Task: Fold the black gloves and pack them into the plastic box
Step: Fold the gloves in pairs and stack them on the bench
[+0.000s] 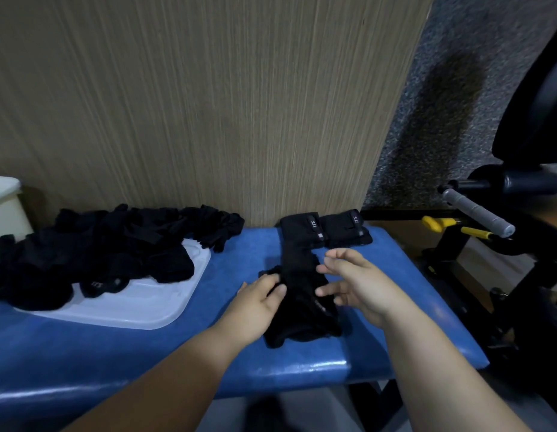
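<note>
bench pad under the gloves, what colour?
Blue, slightly glossy. The bench pad shows in the head view, the only one.

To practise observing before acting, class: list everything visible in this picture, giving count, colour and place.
Loose black fabric gloves: a pile, count unclear, black, left, partly on the tray.
Translucent white plastic tray or lid: one, whitish, left on the bench.
Folded black glove bundles: two, black, side by side at the bench's far edge.
Unfolded black glove: at least one, black, bench middle.
Blue padded bench: one, blue, foreground.
Wood-grain panel: one, beige, behind.
Black exercise machine with grey handle: one, right.
Cream container: one, left edge.
Hands: left hand touches the unfolded glove's left edge; right hand open above it.
</note>
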